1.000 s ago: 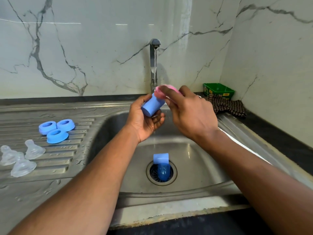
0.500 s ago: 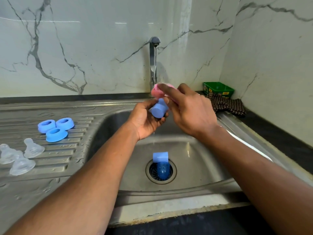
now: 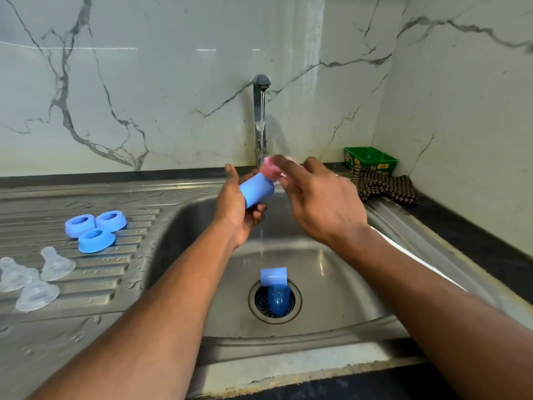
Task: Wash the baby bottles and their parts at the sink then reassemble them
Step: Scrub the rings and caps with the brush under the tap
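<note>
Two hands are up over the basin of the steel sink [image 3: 331,327], right under the tap [image 3: 261,111] with its thin stream of water running. The left hand [image 3: 239,209] has its fingers curled round a blue bottle body [image 3: 256,189], tilted, mouth end up toward the stream. The right hand [image 3: 320,197] pinches a pink sponge [image 3: 270,168] at the fingertips, pressed against the bottle's upper end. The rest of that hand's fingers are loosely spread.

Down in the basin, a second blue bottle [image 3: 275,290] lies on its side, partly over the drain strainer [image 3: 259,301]. Over on the ribbed draining surface [image 3: 86,287] to the left, three blue collar rings [image 3: 96,229] sit clustered and touching. Nearer the edge, three clear teats [image 3: 37,277] rest close together. In the back right corner there's a green tub [image 3: 370,160] with a checked cloth [image 3: 383,187] lying just in front of it.
</note>
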